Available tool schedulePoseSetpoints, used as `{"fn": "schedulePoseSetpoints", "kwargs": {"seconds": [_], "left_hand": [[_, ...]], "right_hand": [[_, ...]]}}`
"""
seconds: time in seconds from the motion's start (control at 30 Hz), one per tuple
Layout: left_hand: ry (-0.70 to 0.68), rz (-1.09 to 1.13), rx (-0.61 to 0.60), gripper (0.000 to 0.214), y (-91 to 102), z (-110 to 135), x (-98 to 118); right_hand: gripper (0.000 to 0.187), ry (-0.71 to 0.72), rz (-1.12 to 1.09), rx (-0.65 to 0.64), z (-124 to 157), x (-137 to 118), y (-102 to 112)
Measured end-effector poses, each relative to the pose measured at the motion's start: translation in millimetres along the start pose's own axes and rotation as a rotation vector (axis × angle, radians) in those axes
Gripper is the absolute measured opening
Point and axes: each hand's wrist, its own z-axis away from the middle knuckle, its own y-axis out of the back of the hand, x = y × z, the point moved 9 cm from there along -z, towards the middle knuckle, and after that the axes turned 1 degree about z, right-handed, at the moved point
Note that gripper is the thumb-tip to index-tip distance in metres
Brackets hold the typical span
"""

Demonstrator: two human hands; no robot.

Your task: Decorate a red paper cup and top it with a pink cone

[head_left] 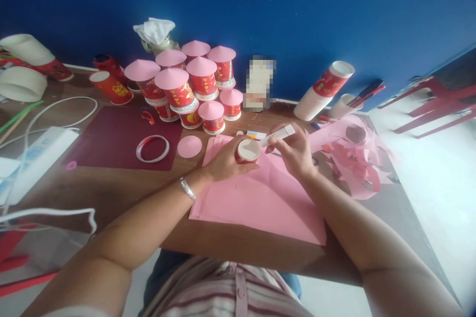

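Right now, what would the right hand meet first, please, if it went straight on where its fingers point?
The right hand would probably bring its white tube against the paper cup held in the left hand first, though the depth between tube and cup is hard to judge.

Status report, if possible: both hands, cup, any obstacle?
Left hand gripping red cup. Right hand holding white tube, end close to cup's edge, contact unclear. Pink scraps beside right hand, away from cup.
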Motion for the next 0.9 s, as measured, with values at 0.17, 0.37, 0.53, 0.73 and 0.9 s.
{"fn": "schedulePoseSetpoints", "kwargs": {"seconds": [0.17, 0.37, 0.53, 0.73, 0.9], "left_hand": [[0.001, 0.024, -0.034, 0.056, -2.4, 0.1, -0.8], [0.005, 0.008, -0.025, 0.055, -2.2, -0.5, -1.5], [-0.022, -0.002, -0.024, 0.051, -1.8, -1.0, 3.1], [-0.034, -0.025, -0.032, 0.048, -2.2, -1.5, 4.7], [-0.030, -0.012, -0.018, 0.046, -1.3, -1.5, 2.8]], "right_hand": [[0.042, -0.016, 0.086, -0.025, 1.8, -2.2, -4.9], [0.041, -0.026, 0.108, -0.033, 2.7, -1.6, -4.0], [0.040, -0.034, 0.131, -0.043, 2.6, -1.0, -3.7], [0.038, -0.026, 0.150, -0.056, 1.7, 0.1, -2.7], [0.035, -0.003, 0.170, -0.026, 0.8, -2.1, 0.3]]}}
